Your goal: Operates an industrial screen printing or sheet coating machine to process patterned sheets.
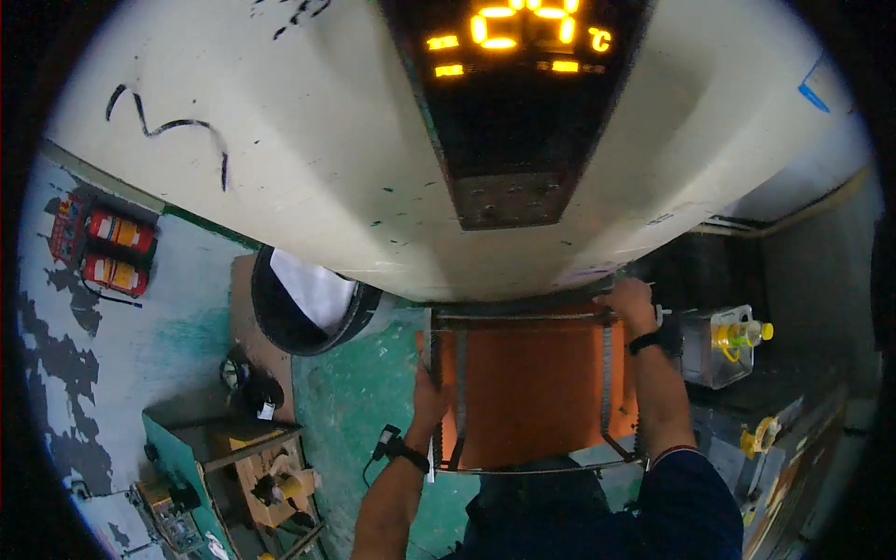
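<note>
A flat orange-brown panel [532, 392] sits in a dark metal frame [611, 383] with bars along its sides, in front of my body. My left hand [431, 397] grips the frame's left side, its fingers partly hidden by the frame. At the far right corner, my right hand [630, 303] is closed around the frame's edge, and its fingertips are hard to make out. The far edge of the frame lies close against the lower part of a large cream-white machine [327, 177]. A dark display panel [513, 140] with lit orange digits runs down the machine's front.
To the left stand a black bin [280, 317] with a white liner, a green cabinet [177, 457] and an open cardboard box [266, 476]. Red fire extinguishers [119, 233] hang on the wall. On the right are a metal can [714, 345] and a yellow-capped bottle [744, 333].
</note>
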